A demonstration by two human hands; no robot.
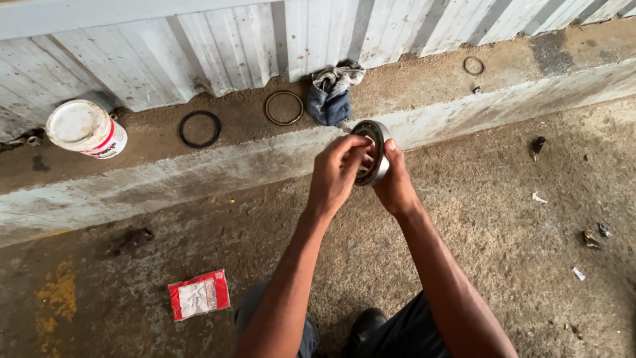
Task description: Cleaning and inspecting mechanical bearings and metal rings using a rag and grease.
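Note:
A round steel bearing (378, 147) with a dark inner ring is held up on edge in front of me, above the dirty concrete floor. My right hand (396, 187) cups it from behind, thumb along its outer rim. Fingers of my left hand (336, 174) press against the bearing's open face. Both forearms reach up from the bottom of the head view.
On the concrete ledge (199, 166) by the corrugated wall lie a white tub (86, 128), a black rubber ring (200, 128), a brass-coloured ring (284, 108), a crumpled rag (333, 92) and a small dark ring (473, 65). A red and white packet (199, 295) lies on the floor.

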